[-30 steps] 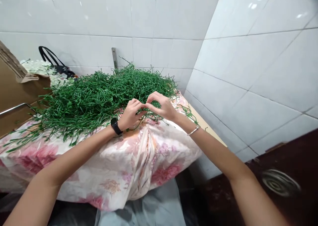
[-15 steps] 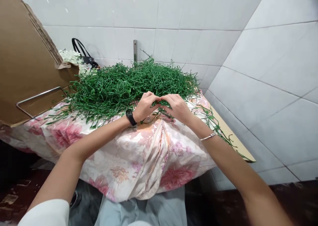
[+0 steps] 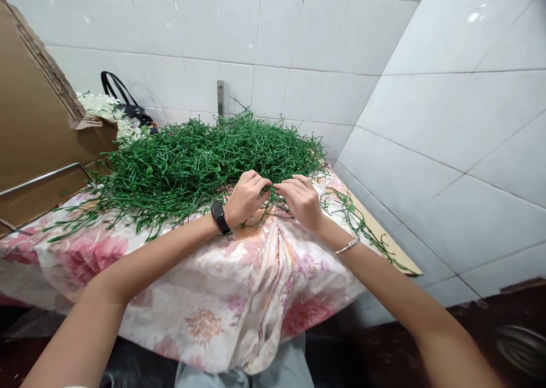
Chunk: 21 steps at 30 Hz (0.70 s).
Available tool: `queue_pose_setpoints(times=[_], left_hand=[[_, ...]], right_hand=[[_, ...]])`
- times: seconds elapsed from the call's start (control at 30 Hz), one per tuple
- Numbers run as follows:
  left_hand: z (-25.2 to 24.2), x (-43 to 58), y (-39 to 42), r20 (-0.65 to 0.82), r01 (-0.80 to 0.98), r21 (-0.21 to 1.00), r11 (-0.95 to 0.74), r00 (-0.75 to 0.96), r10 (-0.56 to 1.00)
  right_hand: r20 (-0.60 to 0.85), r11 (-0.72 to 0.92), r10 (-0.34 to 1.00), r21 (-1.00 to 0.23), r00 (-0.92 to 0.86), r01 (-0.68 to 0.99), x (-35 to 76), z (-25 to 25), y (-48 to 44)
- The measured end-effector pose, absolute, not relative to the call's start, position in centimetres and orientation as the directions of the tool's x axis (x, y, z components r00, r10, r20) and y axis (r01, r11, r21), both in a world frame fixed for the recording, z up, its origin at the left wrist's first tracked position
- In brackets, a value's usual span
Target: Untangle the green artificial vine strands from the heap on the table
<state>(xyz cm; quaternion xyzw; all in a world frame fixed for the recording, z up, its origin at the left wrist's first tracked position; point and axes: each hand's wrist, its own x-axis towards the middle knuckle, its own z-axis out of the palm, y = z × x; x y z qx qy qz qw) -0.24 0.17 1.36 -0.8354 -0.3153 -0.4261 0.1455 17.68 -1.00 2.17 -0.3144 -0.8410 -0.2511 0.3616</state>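
A wide heap of green plastic stems (image 3: pixel 205 155) lies across the table. At its front edge my left hand (image 3: pixel 249 197) and my right hand (image 3: pixel 301 197) meet almost fingertip to fingertip. Each hand is closed in a pinch on a thin green stem, most of which the fingers hide. A black watch (image 3: pixel 220 217) is on my left wrist, and a thin bracelet (image 3: pixel 347 245) circles my right one. Several loose stems (image 3: pixel 362 228) lie right of my right hand, along the table's edge.
A floral cloth (image 3: pixel 205 285) covers the table and hangs toward my lap, bunched in the middle. At left stands a cardboard box (image 3: pixel 34 103) by a metal wire frame (image 3: pixel 46 174). White flowers (image 3: pixel 100 104) and a black bag (image 3: pixel 132 110) sit behind. Tiled walls (image 3: pixel 298 29) close the back and right.
The view has shifted, so the heap and box appear further left and slightly lower. My fingertips remain close together, with the right hand's fingers a little more raised.
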Motion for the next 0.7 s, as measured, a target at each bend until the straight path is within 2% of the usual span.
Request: queue_pose_setpoints(times=[0.13, 0.37, 0.43, 0.6, 0.7], left_hand=[[1.3, -0.3, 0.3, 0.801, 0.681, 0.047, -0.731, 0.412, 0.435], [1.0, -0.4, 0.6, 0.792, 0.667, -0.073, -0.742, 0.491, 0.363], [0.9, -0.3, 0.4, 0.785, 0.666, -0.088, -0.74, 0.504, 0.36], [1.5, -0.3, 0.1, 0.762, 0.661, -0.115, -0.741, 0.537, 0.361], [2.1, -0.8, 0.2, 0.741, 0.646, -0.042, -0.762, 0.532, 0.41]], right_hand=[[0.794, 0.669, 0.346, 0.166, -0.501, 0.725, 17.5, 2.0, -1.5], [0.719, 0.668, 0.411, 0.181, -0.56, 0.722, 17.1, 2.1, -1.6], [0.666, 0.659, 0.441, 0.216, -0.602, 0.721, 16.7, 2.2, -1.9], [0.567, 0.566, 0.468, 0.397, -0.678, 0.722, 16.3, 2.7, -2.4], [0.552, 0.531, 0.499, 0.414, -0.668, 0.739, 16.4, 3.4, -2.1]])
